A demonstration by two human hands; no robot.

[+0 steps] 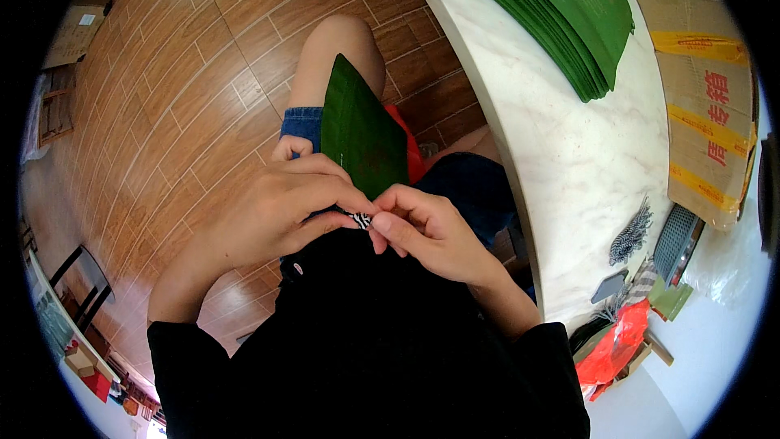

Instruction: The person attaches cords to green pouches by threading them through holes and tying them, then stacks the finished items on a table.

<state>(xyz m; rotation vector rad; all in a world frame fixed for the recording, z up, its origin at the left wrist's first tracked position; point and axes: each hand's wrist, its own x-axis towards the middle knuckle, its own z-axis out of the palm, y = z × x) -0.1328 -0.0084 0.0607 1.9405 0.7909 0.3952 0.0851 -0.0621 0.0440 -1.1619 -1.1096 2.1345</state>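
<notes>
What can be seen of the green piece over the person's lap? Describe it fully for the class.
The green piece is deep green, flat and thin-looking, apparently matte fabric. One pointed corner faces away from the person, overlapping the view of a bare leg; the sides widen below it, then narrow toward the hands. The left hand overlaps its lower left edge, hiding part of it. A red item shows past its right edge. Whether the right hand touches it is unclear.
</notes>
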